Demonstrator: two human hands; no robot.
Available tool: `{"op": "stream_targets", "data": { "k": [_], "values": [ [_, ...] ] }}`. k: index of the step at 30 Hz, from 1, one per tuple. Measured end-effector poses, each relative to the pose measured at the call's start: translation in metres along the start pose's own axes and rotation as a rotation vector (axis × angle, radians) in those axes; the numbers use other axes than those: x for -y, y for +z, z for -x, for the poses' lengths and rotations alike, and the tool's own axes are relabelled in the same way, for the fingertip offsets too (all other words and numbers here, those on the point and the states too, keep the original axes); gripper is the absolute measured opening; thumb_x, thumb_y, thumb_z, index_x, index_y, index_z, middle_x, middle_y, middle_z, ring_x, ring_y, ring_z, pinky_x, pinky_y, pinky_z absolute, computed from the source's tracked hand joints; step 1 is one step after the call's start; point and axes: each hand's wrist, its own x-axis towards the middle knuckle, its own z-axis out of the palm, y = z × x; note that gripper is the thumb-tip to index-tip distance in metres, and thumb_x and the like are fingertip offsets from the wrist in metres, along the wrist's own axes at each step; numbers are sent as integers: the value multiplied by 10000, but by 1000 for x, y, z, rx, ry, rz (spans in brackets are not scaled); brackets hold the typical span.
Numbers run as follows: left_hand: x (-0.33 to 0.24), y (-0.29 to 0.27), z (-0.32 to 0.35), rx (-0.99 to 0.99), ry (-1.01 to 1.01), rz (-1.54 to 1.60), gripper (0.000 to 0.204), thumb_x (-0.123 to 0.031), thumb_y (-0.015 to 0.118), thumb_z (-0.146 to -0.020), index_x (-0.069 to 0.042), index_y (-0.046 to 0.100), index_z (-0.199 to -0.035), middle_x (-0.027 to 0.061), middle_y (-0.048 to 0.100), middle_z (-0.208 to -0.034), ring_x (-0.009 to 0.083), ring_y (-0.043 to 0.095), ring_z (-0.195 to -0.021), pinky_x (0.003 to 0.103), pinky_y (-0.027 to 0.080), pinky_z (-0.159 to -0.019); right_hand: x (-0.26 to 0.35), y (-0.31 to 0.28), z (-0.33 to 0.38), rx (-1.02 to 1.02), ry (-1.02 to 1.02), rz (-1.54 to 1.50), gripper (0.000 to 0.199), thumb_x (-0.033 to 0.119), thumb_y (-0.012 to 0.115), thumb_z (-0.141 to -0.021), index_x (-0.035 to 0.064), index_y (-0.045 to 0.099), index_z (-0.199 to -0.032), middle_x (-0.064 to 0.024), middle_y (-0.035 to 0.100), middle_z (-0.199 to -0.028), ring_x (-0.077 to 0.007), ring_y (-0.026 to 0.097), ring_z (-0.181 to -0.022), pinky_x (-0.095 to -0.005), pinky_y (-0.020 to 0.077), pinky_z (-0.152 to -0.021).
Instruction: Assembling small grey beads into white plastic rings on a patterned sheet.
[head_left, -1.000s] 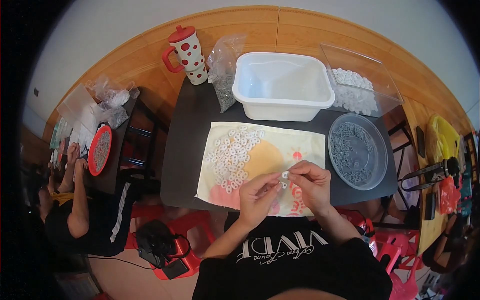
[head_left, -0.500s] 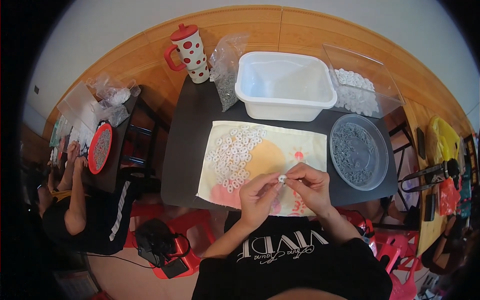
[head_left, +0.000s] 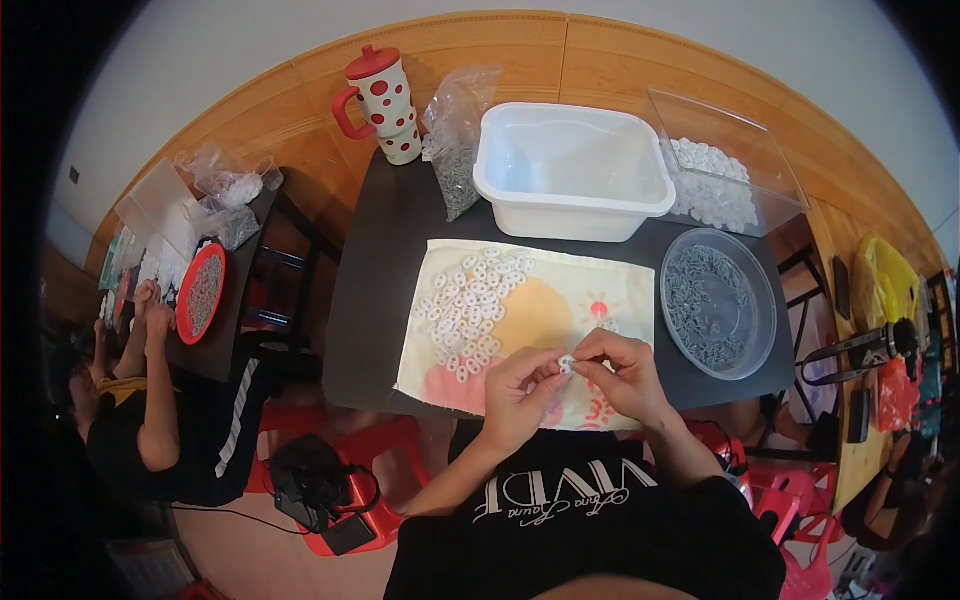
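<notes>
A small white plastic piece with dark holes (head_left: 566, 364) is pinched between my two hands over the near part of a printed cream cloth (head_left: 630, 280). My left hand (head_left: 518, 396) grips it from the left, thumb and index finger together. From the right, my right hand (head_left: 622, 380) has thumb and fingertips closed on the same piece. Whether a screw sits in it is too small to tell. Up and to the left, a pile of similar white two-holed pieces (head_left: 475, 305) lies spread on the cloth. A few more show just beyond my right hand.
Right of the cloth stands a round clear tub (head_left: 770, 320) of grey screws. Behind are a white basin (head_left: 570, 222), a clear box (head_left: 715, 95) with white pieces, a bag of screws (head_left: 457, 175) and a dotted tumbler (head_left: 390, 110). A co-worker's hands (head_left: 150, 305) are by a red tray (head_left: 220, 262).
The white piece has turned slightly between my fingertips, and its dark holes now show more plainly. Both hands stay in nearly the same place.
</notes>
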Motion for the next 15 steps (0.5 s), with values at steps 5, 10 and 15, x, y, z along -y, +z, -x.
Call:
{"op": "stream_targets", "data": {
  "k": [5,10,15],
  "values": [
    [-1,-1,1,13,-37,3,331,99,685,-841,3,676,-1157,34,609,-894,75,565,-725,214,466,-633,2,-6,-1,39,77,-111,146,-144,648,-838,-32,658,-932,-64,641,-903,-95,586,-809,-224,460,-700],
    [-2,-1,0,16,-20,-6,313,89,688,-844,-1,681,-1144,30,612,-878,73,565,-720,213,466,-628,-4,-6,0,38,109,-245,155,-154,630,-847,-35,662,-941,-58,640,-924,-85,581,-817,-211,453,-705],
    [-3,-3,0,38,-45,-4,320,92,690,-838,-6,686,-1144,34,618,-875,79,570,-726,213,469,-635,-3,-6,0,48,101,-218,157,-156,630,-847,-36,666,-942,-60,639,-922,-85,580,-814,-210,451,-713]
  ]
}}
